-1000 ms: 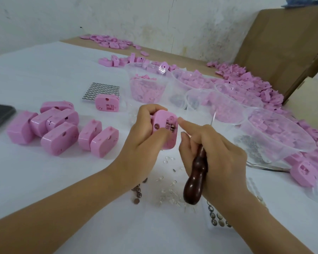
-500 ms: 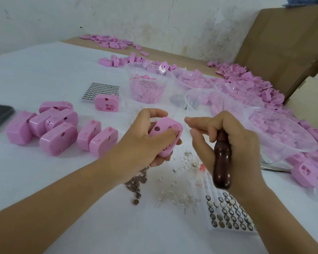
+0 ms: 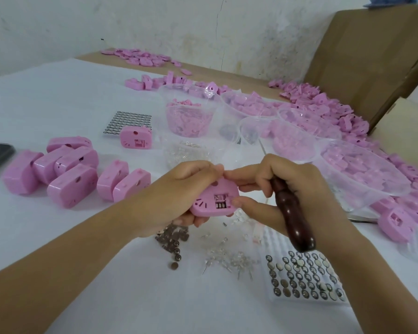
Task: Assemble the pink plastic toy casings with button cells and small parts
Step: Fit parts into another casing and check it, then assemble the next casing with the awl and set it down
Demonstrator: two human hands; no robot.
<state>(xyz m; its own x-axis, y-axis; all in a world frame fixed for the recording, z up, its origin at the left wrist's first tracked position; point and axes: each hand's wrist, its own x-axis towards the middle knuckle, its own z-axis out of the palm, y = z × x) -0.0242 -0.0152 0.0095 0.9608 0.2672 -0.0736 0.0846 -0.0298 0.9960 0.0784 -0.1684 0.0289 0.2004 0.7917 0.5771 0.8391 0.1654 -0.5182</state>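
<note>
While the left hand (image 3: 179, 196) is gripping a pink casing (image 3: 211, 203) just above the white table (image 3: 58, 249), with its thumb curled over the upper edge and its fingers wrapping underneath, the right hand (image 3: 290, 186) is meeting the same piece from the other side. Its thumb tip is pressing at the rim of the casing's open compartment, which is facing up toward the camera. Its forefinger is touching the top edge next to the left thumb, and its remaining fingers are curling tightly round a dark wooden tool handle (image 3: 292, 218), whose butt is pointing down toward the person. Loose button cells (image 3: 174, 242) are lying on the table directly below the left hand, and small clear parts (image 3: 229, 259) are lying scattered just to their right. A tray of button cells (image 3: 304, 278) is sitting under the right wrist. Closed pink casings (image 3: 65, 172) are lying in a cluster well to the left, and one more casing (image 3: 135, 137) is standing beyond them, touching the near edge of a sheet of button cells (image 3: 130, 120). Clear bowls (image 3: 188, 116) of pink pieces are standing in a row behind the hands, and heaps of pink pieces (image 3: 343, 109) are stretching along the right toward a cardboard box (image 3: 372, 56).
</note>
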